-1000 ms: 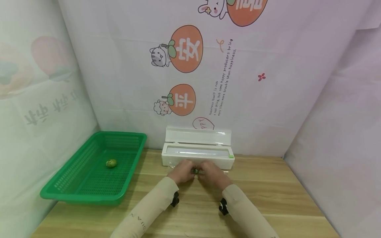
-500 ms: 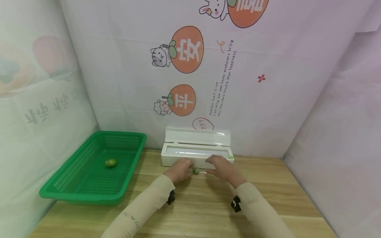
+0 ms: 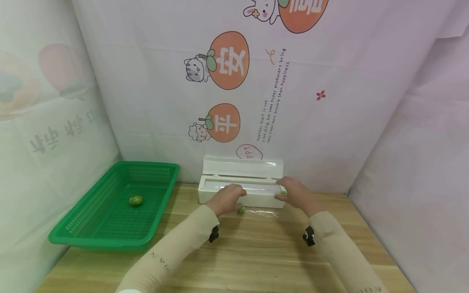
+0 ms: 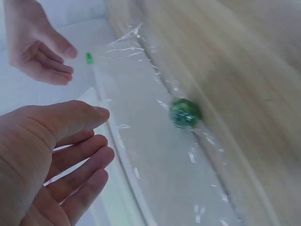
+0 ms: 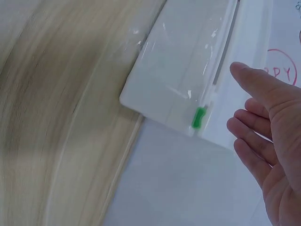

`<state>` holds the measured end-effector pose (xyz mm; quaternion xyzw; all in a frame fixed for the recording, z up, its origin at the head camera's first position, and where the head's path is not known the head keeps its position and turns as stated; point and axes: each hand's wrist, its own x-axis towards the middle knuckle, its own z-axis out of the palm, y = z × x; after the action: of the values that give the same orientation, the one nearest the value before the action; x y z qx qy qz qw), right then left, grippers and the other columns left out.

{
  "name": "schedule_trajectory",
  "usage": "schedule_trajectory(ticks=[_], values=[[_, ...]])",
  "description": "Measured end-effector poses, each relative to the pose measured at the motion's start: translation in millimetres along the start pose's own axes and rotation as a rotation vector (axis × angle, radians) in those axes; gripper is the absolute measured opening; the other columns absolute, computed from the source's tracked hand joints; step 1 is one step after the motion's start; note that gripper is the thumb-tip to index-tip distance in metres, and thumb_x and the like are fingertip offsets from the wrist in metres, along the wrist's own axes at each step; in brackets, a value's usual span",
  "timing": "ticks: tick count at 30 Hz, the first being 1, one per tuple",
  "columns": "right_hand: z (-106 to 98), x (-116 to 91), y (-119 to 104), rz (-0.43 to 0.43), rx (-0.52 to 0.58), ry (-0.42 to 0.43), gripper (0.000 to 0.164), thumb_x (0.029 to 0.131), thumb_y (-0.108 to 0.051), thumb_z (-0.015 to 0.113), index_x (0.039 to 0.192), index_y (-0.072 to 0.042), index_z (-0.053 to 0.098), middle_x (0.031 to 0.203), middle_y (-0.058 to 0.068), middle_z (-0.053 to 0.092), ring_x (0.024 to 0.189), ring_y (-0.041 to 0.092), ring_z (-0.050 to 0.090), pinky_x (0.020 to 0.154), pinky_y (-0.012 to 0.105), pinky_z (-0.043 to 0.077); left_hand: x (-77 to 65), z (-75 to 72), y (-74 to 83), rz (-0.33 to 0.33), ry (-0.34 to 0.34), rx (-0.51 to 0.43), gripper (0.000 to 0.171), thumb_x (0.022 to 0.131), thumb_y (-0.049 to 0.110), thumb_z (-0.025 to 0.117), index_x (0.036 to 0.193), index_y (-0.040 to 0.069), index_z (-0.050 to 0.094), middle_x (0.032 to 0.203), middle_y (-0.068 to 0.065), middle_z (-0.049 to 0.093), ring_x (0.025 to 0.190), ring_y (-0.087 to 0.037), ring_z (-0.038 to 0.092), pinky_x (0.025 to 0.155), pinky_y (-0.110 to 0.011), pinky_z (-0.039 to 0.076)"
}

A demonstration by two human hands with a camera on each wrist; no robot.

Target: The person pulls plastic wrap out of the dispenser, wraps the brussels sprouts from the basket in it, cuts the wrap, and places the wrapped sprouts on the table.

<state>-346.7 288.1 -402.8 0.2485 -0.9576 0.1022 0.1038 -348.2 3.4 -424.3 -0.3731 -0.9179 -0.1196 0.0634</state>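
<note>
My left hand (image 3: 227, 199) hovers over the front of a white cling film dispenser (image 3: 261, 200), its fingers bent loosely and holding nothing. The right hand (image 3: 297, 194) hangs by the dispenser's right end, near the green slide cutter (image 5: 199, 117), thumb and fingers apart and bare. A small round green vegetable (image 4: 185, 113), its exact kind unclear, lies on the table against the dispenser's front. Clear cling film (image 4: 136, 44) drapes down the front and covers the vegetable. The dispenser's lid (image 3: 243, 167) stands raised at the back.
At the left a green plastic basket (image 3: 106, 243) holds one small yellow-green round item (image 3: 136, 200). Printed white cloth (image 3: 322, 142) hangs behind the dispenser and along both sides of the wooden table (image 3: 249, 252).
Both hands have let go of the film and vegetable. The right hand has moved right and up to the dispenser's end; the left has risen slightly. The vegetable stays in place.
</note>
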Motion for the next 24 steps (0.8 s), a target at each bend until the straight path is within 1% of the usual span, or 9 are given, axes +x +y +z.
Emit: schedule_trajectory(ticks=[5,7,12,15,17,20,24], values=[[2,-2,9,0.034,0.024,-0.029,0.055,0.089,-0.021,0.085,0.129,0.010,0.065,0.127,0.029,0.070,0.119,0.045,0.068,0.108,0.056,0.055,12.5,-9.5,9.9,0.009,-0.001,0.015,0.031,0.095,0.011,0.077,0.126,0.005,0.075,0.127,-0.008,0.076,0.119,-0.023,0.071,0.100,-0.035,0.061],[4,-3,11,0.050,0.040,-0.038,0.056,0.089,-0.021,0.085,0.130,0.011,0.064,0.130,0.030,0.069,0.121,0.046,0.067,0.109,0.057,0.054,17.4,-11.9,14.0,0.003,0.004,0.012,0.032,0.095,0.010,0.076,0.126,0.006,0.075,0.129,-0.008,0.076,0.121,-0.024,0.070,0.103,-0.036,0.060],[10,-6,20,0.092,0.072,-0.065,0.060,0.091,-0.021,0.083,0.133,0.014,0.061,0.132,0.033,0.066,0.120,0.047,0.066,0.109,0.058,0.053,28.3,-17.2,27.1,-0.010,0.007,0.012,0.032,0.094,0.010,0.077,0.126,0.007,0.074,0.130,-0.007,0.075,0.121,-0.022,0.070,0.105,-0.033,0.058],[15,-6,26,0.110,0.088,-0.058,0.060,0.090,-0.021,0.084,0.133,0.014,0.061,0.131,0.033,0.067,0.120,0.048,0.066,0.109,0.059,0.053,35.2,-16.7,33.0,-0.011,0.006,0.007,0.032,0.094,0.010,0.077,0.126,0.006,0.074,0.130,-0.007,0.075,0.122,-0.022,0.070,0.106,-0.033,0.058],[18,-5,30,0.107,0.091,-0.044,0.058,0.089,-0.020,0.085,0.130,0.013,0.063,0.128,0.031,0.069,0.118,0.047,0.067,0.108,0.059,0.054,40.0,-14.9,35.9,-0.014,0.005,0.008,0.032,0.095,0.010,0.077,0.126,0.006,0.074,0.131,-0.007,0.075,0.123,-0.022,0.070,0.106,-0.033,0.058],[22,-5,34,0.089,0.095,-0.028,0.050,0.088,-0.019,0.085,0.124,0.011,0.067,0.120,0.027,0.073,0.110,0.042,0.070,0.102,0.056,0.058,46.4,-11.7,39.1,-0.017,-0.004,0.007,0.033,0.095,0.011,0.077,0.127,0.006,0.074,0.132,-0.006,0.075,0.123,-0.022,0.070,0.106,-0.032,0.058],[26,-4,37,0.081,0.102,-0.010,0.043,0.089,-0.017,0.085,0.120,0.008,0.070,0.112,0.021,0.075,0.102,0.036,0.072,0.096,0.053,0.061,55.5,-5.6,43.4,-0.014,-0.008,-0.002,0.035,0.095,0.012,0.077,0.129,0.006,0.073,0.134,-0.006,0.074,0.125,-0.022,0.069,0.109,-0.032,0.056]])
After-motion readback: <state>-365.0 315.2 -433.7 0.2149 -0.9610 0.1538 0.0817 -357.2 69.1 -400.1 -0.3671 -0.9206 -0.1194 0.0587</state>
